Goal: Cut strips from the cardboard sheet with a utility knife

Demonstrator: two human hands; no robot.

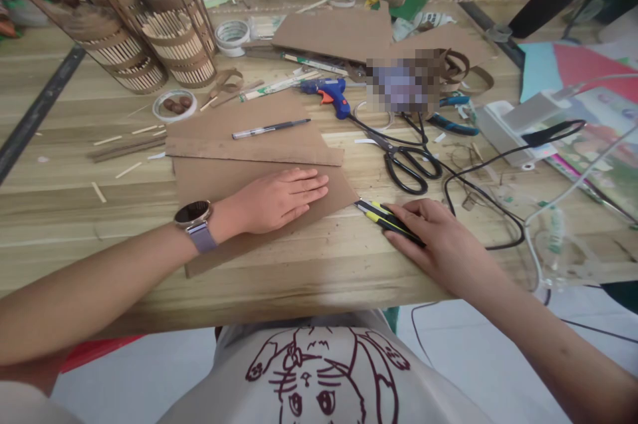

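My left hand (277, 198) lies flat, fingers together, on a brown cardboard sheet (214, 178) on the wooden table (299, 264); a watch is on that wrist. A second cardboard piece (239, 141) overlaps it farther back, with a pen (270, 129) lying on it. My right hand (438, 241) grips a yellow-and-black utility knife (375, 212) that rests on the table just past the sheet's right edge, its tip pointing at the cardboard.
Black scissors (406, 161) and a blue glue gun (329, 94) lie behind the knife. Black and white cables (498, 211) loop at the right. Bamboo baskets (149, 45), tape rolls, sticks and more cardboard (339, 32) crowd the back.
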